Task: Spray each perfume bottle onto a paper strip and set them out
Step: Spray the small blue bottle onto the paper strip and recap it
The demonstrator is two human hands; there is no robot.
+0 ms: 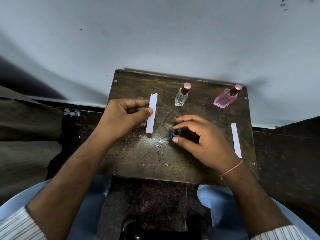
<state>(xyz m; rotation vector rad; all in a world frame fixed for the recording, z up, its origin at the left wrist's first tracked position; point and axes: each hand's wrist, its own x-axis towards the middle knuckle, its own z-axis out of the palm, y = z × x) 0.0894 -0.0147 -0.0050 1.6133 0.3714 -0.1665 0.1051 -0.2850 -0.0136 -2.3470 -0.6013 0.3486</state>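
From the head view, we are at the spraying step for the dark bottle (175, 133), which stands at the middle of the bench (155, 161). Our left hand (124, 115) pinches a strip (151, 115) just left of this bottle. The fingers (176, 140) of our right hand (202, 137) are narrow around its top; we cannot tell if they touch it.

We judge the next move needs the nozzle aimed at the strip.

Behind it, the clear bottle (181, 97) looks almost empty. Far right, the pink bottle (225, 99) holds pink liquid. A second strip (236, 140) lies right.
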